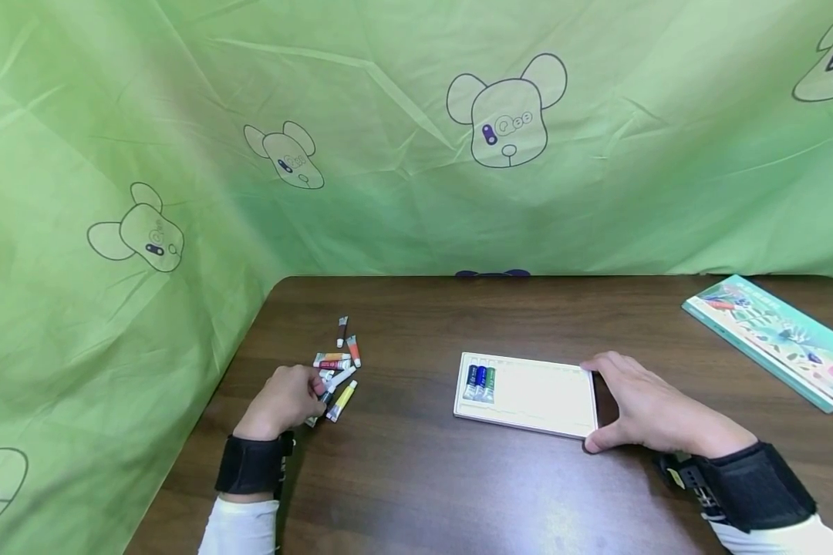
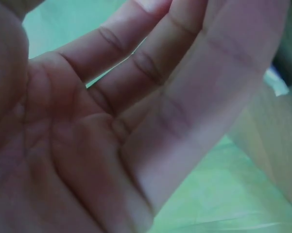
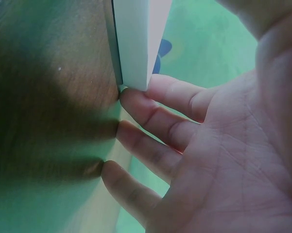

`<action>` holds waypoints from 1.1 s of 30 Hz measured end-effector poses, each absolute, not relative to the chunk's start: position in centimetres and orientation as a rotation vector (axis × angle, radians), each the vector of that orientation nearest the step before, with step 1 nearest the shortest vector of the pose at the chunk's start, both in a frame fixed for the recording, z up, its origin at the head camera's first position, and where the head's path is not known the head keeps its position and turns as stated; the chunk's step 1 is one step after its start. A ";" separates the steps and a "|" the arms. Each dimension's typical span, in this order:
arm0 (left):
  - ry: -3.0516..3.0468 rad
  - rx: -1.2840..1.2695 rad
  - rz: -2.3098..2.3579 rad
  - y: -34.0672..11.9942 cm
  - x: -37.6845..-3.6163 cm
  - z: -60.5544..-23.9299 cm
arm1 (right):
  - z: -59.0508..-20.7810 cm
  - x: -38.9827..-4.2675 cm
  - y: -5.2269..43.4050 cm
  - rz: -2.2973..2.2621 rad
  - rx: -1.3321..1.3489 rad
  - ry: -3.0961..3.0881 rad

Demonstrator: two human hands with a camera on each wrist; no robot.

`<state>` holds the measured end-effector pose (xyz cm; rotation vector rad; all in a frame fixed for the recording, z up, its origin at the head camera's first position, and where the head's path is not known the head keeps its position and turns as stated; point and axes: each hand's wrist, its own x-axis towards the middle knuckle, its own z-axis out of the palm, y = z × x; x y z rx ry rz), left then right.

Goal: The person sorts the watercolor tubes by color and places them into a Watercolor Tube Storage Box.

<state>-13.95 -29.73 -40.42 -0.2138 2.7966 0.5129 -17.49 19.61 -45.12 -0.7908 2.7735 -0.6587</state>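
Observation:
On the left of the table, my left hand point(image 1: 284, 401) reaches into a loose group of small paint tubes, its fingertips among them. A yellow tube point(image 1: 342, 401) and a white tube point(image 1: 341, 377) lie just beside those fingers. I cannot tell whether the fingers pinch a tube. Farther back are a red tube point(image 1: 333, 364), an orange-red tube point(image 1: 353, 351) and a dark brown tube point(image 1: 342, 331). My right hand point(image 1: 655, 408) holds the right end of a white tray point(image 1: 541, 397), thumb and fingers at its two corners. Dark blue, blue and green tubes point(image 1: 490, 381) stand side by side at the tray's left.
A flat turquoise box point(image 1: 780, 339) with a colourful printed cover lies at the back right of the brown wooden table point(image 1: 416, 478). Green cloth point(image 1: 389, 193) with cartoon animal heads hangs behind the table and along its left side.

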 end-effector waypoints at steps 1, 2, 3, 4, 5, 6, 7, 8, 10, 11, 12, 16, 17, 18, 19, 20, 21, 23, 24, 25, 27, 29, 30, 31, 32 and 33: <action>2.802 -0.214 0.514 -29.7 -13.9 -40.3 | -45.1 -17.5 19.6 -0.657 -0.789 2.774; 2.810 -0.213 0.514 -29.6 -13.9 -40.1 | -45.1 -17.5 19.7 -0.657 -0.787 2.773; 2.813 -0.216 0.520 -29.5 -13.9 -40.0 | -45.1 -17.4 19.7 -0.656 -0.785 2.774; 2.820 -0.212 0.522 -29.4 -13.8 -39.9 | -45.1 -17.4 19.8 -0.656 -0.783 2.774; 2.829 -0.200 0.524 -29.2 -13.8 -39.9 | -45.1 -17.4 19.8 -0.656 -0.782 2.775; 2.836 -0.184 0.525 -29.1 -13.8 -39.8 | -45.1 -17.4 19.9 -0.656 -0.781 2.775; 2.845 -0.167 0.524 -29.0 -13.8 -39.8 | -45.1 -17.4 19.9 -0.657 -0.780 2.774; 2.853 -0.153 0.524 -28.8 -13.9 -39.9 | -45.1 -17.3 19.9 -0.658 -0.778 2.772; 2.871 -0.117 0.524 -28.4 -13.9 -39.9 | -45.0 -17.3 20.0 -0.659 -0.776 2.772; 2.878 -0.102 0.530 -28.2 -14.0 -39.9 | -45.0 -17.3 20.0 -0.660 -0.774 2.772; 2.882 -0.091 0.536 -27.9 -14.0 -40.0 | -45.0 -17.3 20.0 -0.660 -0.773 2.772; 2.907 -0.036 0.556 -26.7 -14.3 -40.2 | -45.0 -17.2 20.1 -0.661 -0.776 2.777; 2.915 -0.014 0.562 -26.4 -14.4 -40.2 | -45.0 -17.2 20.0 -0.663 -0.778 2.778; 2.922 0.006 0.562 -26.0 -14.5 -40.4 | -45.0 -17.2 20.0 -0.665 -0.780 2.779; 2.933 0.033 0.557 -25.6 -14.6 -40.4 | -45.0 -17.2 20.0 -0.669 -0.782 2.780; 2.945 0.063 0.549 -25.1 -14.7 -40.6 | -45.0 -17.2 20.0 -0.670 -0.782 2.779; 2.951 0.091 0.539 -24.6 -14.9 -40.7 | -45.1 -17.1 20.0 -0.672 -0.783 2.780; 2.945 0.128 0.557 -23.5 -15.2 -40.8 | -45.1 -17.1 20.0 -0.675 -0.775 2.779; 2.942 0.145 0.570 -22.9 -15.3 -40.9 | -45.1 -17.1 20.0 -0.675 -0.772 2.777; 2.943 0.170 0.579 -22.3 -15.5 -40.9 | -45.0 -17.1 20.0 -0.673 -0.766 2.774; 2.932 0.199 0.619 -21.2 -15.8 -41.0 | -45.0 -17.1 20.0 -0.667 -0.756 2.768; 2.926 0.229 0.650 -20.1 -16.1 -41.0 | -44.8 -17.2 19.9 -0.669 -0.753 2.760; 2.927 0.249 0.653 -19.6 -16.2 -40.9 | -44.8 -17.2 19.9 -0.670 -0.756 2.759; 2.926 0.258 0.653 -19.1 -16.3 -40.9 | -44.7 -17.2 19.8 -0.672 -0.757 2.756; 2.920 0.261 0.659 -18.7 -16.4 -40.9 | -44.7 -17.2 19.7 -0.675 -0.761 2.755; 2.911 0.261 0.667 -18.2 -16.4 -40.8 | -44.6 -17.2 19.7 -0.677 -0.763 2.753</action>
